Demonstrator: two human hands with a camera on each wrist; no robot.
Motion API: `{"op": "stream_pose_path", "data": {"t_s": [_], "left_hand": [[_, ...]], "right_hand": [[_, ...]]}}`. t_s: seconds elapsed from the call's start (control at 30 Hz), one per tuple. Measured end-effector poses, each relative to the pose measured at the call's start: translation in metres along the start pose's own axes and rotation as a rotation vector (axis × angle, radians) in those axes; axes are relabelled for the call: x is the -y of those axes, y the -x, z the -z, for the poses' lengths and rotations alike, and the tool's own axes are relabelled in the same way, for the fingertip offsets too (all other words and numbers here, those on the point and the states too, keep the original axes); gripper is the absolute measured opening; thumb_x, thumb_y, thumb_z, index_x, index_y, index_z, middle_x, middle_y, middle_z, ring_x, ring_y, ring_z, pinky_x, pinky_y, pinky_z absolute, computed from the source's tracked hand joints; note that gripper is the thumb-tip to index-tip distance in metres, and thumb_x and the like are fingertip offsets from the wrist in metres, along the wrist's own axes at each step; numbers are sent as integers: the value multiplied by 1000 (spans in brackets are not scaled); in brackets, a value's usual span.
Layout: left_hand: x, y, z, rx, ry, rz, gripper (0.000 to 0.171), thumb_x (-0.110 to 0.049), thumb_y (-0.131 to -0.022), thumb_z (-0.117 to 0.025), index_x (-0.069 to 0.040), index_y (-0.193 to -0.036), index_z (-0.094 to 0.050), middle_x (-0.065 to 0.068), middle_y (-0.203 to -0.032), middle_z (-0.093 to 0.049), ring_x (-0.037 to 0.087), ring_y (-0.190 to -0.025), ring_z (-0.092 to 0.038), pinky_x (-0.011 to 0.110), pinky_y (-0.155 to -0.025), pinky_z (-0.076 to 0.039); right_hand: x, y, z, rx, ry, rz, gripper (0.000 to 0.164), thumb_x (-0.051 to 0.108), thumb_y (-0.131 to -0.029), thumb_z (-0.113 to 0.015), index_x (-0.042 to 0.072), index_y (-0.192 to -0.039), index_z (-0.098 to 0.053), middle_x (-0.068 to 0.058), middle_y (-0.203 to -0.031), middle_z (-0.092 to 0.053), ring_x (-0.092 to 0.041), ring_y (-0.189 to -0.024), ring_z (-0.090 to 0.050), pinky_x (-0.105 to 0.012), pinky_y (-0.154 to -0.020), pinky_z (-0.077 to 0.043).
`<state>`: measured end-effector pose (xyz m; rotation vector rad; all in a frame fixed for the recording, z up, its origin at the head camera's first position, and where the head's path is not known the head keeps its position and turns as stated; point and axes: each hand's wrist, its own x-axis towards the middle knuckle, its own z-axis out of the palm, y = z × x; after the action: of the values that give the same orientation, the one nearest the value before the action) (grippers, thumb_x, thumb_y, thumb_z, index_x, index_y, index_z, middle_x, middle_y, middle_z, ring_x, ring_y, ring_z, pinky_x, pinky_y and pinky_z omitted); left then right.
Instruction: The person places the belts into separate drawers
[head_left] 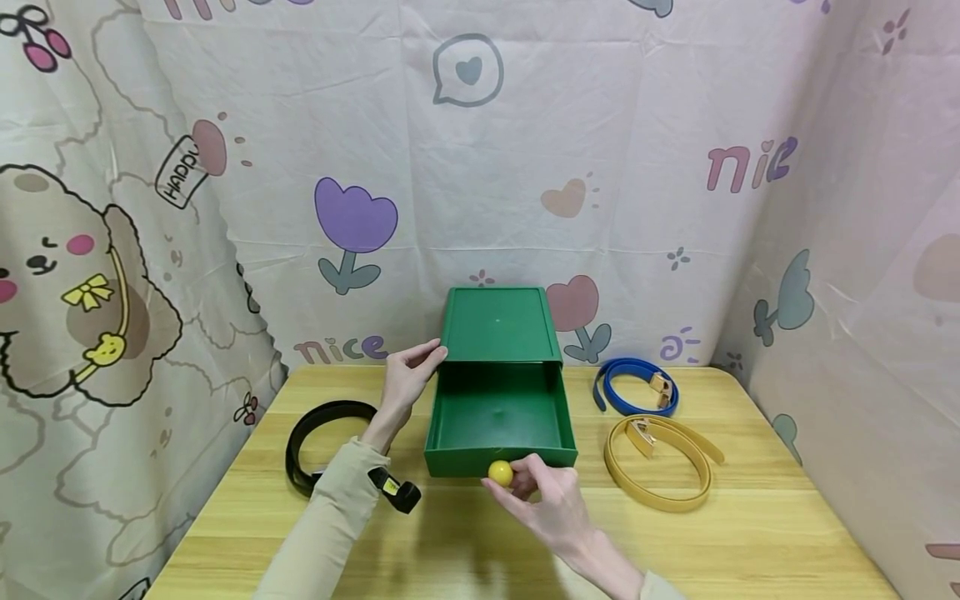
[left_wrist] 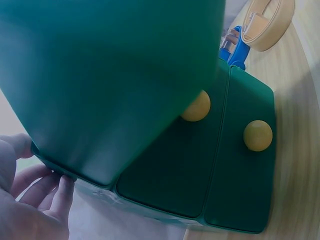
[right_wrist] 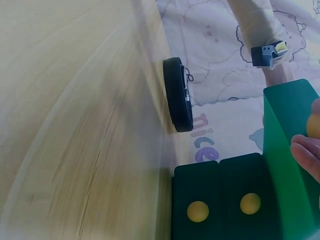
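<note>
A green drawer cabinet (head_left: 497, 323) stands at the back middle of the table, its top drawer (head_left: 480, 421) pulled out and bare inside. My left hand (head_left: 405, 382) is at the cabinet's upper left front edge, thumb and fingers on either side of the edge in the left wrist view. With thumb and fingers, my right hand (head_left: 553, 504) pinches the round yellow knob (head_left: 500, 473) on that drawer's front. Two lower drawers are shut; a yellow knob (left_wrist: 258, 135) on one and another yellow knob (left_wrist: 197, 106) show in the left wrist view.
Left of the cabinet lies a coiled black belt (head_left: 294, 454), partly behind my left sleeve. At the right are a coiled blue belt (head_left: 609, 379) and a coiled yellow belt (head_left: 663, 502). A printed cloth (head_left: 480, 150) hangs close behind the wooden table (head_left: 765, 533).
</note>
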<state>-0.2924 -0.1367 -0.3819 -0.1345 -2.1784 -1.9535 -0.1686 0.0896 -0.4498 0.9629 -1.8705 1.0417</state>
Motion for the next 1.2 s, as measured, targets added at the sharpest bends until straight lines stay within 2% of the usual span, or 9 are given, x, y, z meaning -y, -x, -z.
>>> {"op": "stream_pose_path", "data": {"t_s": [0.13,0.3,0.67,0.9,1.07,1.2], "left_hand": [[-1,1,0,5,-1,2,37,-17,-96,-69,0,-130,-67,23,-129,-67,-8,-88,-66,13,-81,-52],[-1,1,0,9,-3,-4,37,-17,-96,-69,-2,-130,-68,22,-129,-67,-8,-89,-66,13,-82,-52],[-1,1,-1,11,-5,3,37,-17,-96,-69,-3,-130,-68,21,-130,-67,0,-97,-67,12,-83,-52],[-1,1,-1,5,14,11,36,-15,-96,-69,-2,-129,-68,22,-130,-67,-5,-91,-66,13,-83,-53],[0,1,0,-2,12,3,36,-16,-96,-69,-1,-129,-68,23,-129,-68,-4,-92,-67,14,-83,-53],[0,0,0,-1,7,0,36,-16,-96,-69,-1,-130,-67,23,-129,-67,-3,-93,-67,14,-83,-52]], "right_hand": [[-1,0,1,-12,15,38,26,30,-92,-75,6,-90,-64,4,-64,-71,3,-50,-61,-4,-52,-45],[-2,1,3,-28,22,87,26,30,-95,-71,5,-93,-66,5,-63,-71,3,-50,-62,-6,-53,-47],[-4,-4,12,-70,-7,204,30,25,-99,-66,-4,-92,-64,3,-60,-69,1,-49,-62,-6,-54,-48],[-7,-13,21,-174,-31,292,32,20,-100,-65,-9,-86,-62,5,-53,-59,3,-45,-51,-6,-48,-41],[-13,-19,32,-259,-81,344,31,12,-100,-61,-12,-80,-61,1,-52,-56,0,-44,-47,-6,-46,-38],[-20,-21,43,-327,-81,348,34,9,-100,-58,-13,-74,-61,-4,-53,-56,-4,-44,-48,-8,-45,-39]]}}
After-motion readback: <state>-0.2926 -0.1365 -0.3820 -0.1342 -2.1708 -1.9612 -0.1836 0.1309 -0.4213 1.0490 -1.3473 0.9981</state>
